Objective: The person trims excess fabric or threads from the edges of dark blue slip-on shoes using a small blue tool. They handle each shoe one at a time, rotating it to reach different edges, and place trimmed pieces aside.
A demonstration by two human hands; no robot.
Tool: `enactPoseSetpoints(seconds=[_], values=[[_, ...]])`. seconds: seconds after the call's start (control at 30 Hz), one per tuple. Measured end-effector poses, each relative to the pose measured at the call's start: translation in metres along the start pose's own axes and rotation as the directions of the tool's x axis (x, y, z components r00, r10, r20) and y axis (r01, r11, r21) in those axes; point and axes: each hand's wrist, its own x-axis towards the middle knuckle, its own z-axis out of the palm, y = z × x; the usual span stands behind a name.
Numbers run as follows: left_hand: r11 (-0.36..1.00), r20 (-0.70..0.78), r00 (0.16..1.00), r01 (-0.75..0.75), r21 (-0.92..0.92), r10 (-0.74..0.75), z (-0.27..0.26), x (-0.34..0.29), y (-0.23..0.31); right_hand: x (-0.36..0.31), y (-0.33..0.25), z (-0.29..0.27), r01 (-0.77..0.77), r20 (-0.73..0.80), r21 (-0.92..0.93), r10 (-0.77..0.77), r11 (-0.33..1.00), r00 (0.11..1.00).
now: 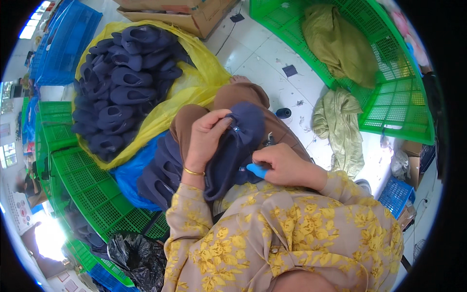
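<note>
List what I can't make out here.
In the head view:
Right hand: whether it holds anything, hidden by its curled fingers.
Navy shoe in left hand: shiny detail, too small.
Yellow bag: its bottom, hidden by piled shoes.
Cardboard box: top, cut off by upper edge.

Left hand [203,138] pinching, right hand [287,164] curled — both near mid-frame.
Left thumb [222,126] presses toward the fingers [214,117]; right forearm [338,186] slants up from the lower right.

Yellow sack [206,53] blocking upper left, green crate [401,92] walling upper right, tiled floor [258,58] opening between, beyond the right hand [278,163]
</note>
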Motion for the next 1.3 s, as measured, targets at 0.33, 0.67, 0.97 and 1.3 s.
enactPoseSetpoints(seconds=[0.33, 0.67, 0.97, 1.3], values=[[0.996, -0.072, 0.997, -0.035, -0.085, 0.029, 0.011, -0.010, -0.011, 0.042, -0.010, 0.009, 0.587, -0.353, 0.111, -0.520, 0.802, 0.778], [0.997, -0.082, 0.997, 0.000, -0.078, -0.007, 0.014, -0.019, -0.018, 0.005, 0.005, 0.000, 0.488, -0.261, 0.177, -0.437, 0.855, 0.861], [0.614, -0.024, 0.975, -0.121, 0.780, 0.223, 0.045, -0.009, 0.032, 0.011, 0.011, -0.006, 0.430, -0.217, 0.270, -0.381, 0.861, 0.899], [0.598, -0.143, 0.889, -0.168, 0.783, 0.436, 0.052, -0.001, -0.015, -0.004, 0.013, 0.005, 0.462, -0.317, 0.328, -0.365, 0.824, 0.875]])
